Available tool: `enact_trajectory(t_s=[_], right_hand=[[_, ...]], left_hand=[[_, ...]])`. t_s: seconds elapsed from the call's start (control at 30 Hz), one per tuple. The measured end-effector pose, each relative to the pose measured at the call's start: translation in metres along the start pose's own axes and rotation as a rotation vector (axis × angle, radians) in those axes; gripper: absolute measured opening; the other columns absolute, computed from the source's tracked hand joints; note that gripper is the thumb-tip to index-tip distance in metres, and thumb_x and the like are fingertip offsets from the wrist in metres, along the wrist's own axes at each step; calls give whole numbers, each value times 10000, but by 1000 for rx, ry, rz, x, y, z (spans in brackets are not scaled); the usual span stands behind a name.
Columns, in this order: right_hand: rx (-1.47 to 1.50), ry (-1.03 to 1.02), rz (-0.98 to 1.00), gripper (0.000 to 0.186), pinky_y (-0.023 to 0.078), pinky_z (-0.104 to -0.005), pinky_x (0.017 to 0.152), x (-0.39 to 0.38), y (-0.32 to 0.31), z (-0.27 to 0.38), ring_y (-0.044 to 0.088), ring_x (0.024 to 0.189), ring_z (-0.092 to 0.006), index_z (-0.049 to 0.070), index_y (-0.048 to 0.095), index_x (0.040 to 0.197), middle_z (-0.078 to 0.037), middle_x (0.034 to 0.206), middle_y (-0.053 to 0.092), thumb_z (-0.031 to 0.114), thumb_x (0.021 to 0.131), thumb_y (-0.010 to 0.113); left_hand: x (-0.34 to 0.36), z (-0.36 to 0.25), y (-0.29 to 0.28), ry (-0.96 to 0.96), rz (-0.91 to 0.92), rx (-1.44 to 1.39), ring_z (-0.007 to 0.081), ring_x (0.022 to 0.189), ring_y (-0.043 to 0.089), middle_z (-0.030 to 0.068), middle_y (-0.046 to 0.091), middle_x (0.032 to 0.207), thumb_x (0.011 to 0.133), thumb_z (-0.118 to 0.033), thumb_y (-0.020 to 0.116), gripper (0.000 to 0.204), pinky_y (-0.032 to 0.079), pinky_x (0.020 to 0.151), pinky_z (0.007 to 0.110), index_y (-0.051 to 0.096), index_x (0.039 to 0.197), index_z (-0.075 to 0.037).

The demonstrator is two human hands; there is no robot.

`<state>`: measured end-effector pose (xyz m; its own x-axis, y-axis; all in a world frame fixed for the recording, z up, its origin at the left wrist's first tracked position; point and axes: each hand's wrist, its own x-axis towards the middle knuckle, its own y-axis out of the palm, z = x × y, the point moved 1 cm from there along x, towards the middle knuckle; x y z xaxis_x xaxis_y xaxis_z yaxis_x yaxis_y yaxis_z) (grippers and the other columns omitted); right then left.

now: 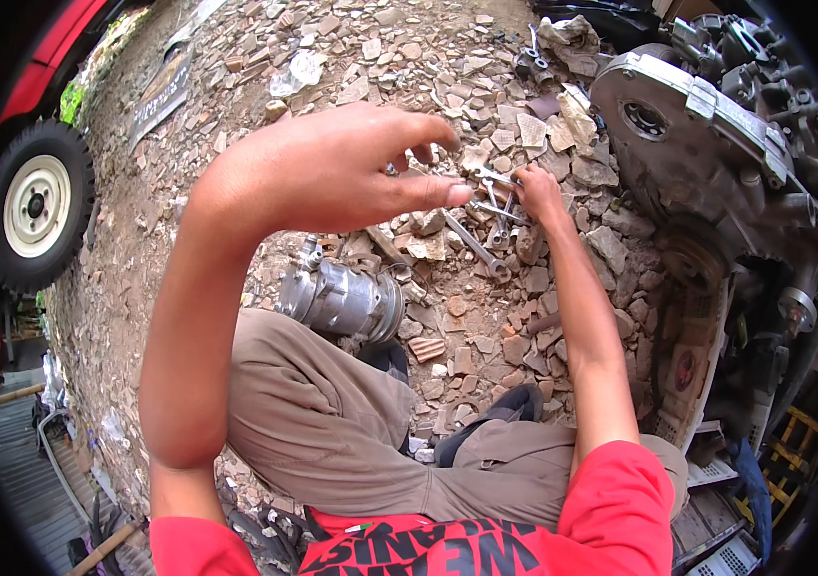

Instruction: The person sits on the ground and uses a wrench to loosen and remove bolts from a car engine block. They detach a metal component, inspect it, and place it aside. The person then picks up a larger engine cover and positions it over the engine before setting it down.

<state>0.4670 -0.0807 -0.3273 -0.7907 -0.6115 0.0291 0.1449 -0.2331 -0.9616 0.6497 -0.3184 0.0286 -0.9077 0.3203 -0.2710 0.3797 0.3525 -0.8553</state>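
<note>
My left hand (361,168) hovers over the rubble with its thumb and fingers apart, and nothing shows between them. On the far side of my knees, my right hand (539,192) is down at a small pile of wrenches, its fingers closed on the end of a silver wrench (493,176). Beside that, several more wrenches lie crossed on the broken stones. A longer wrench (474,246) rests apart at the pile's near left. Left of it sits a round metal compressor (344,300) with a pulley, close to my left knee.
Broken tile and stone rubble (447,58) covers the ground. A large greasy engine (687,134) stands at the right, next to a perforated plastic crate (692,370). At the left is a red vehicle with a white-rimmed wheel (36,205). A clear plastic scrap (300,73) lies far off.
</note>
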Motion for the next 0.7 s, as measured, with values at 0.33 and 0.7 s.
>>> enact_trajectory(t_s=[0.33, 0.7], right_hand=[[-191, -86, 63, 113, 514, -521, 720, 3, -120, -14, 660, 883, -409, 46, 510, 1000, -206, 905, 672, 45, 891, 481], [-74, 64, -142, 162, 506, -455, 724, -58, -231, -13, 647, 827, -382, 45, 653, 1032, -193, 944, 672, 150, 926, 590]], left_hand=[[-2, -13, 5, 179, -40, -12, 363, 1082, 609, 220, 644, 1146, 928, -432, 621, 558, 478, 932, 421, 574, 1260, 14], [-27, -34, 6, 253, 67, -16, 367, 1102, 596, 201, 624, 1187, 918, -407, 634, 582, 485, 918, 413, 514, 1315, 0]])
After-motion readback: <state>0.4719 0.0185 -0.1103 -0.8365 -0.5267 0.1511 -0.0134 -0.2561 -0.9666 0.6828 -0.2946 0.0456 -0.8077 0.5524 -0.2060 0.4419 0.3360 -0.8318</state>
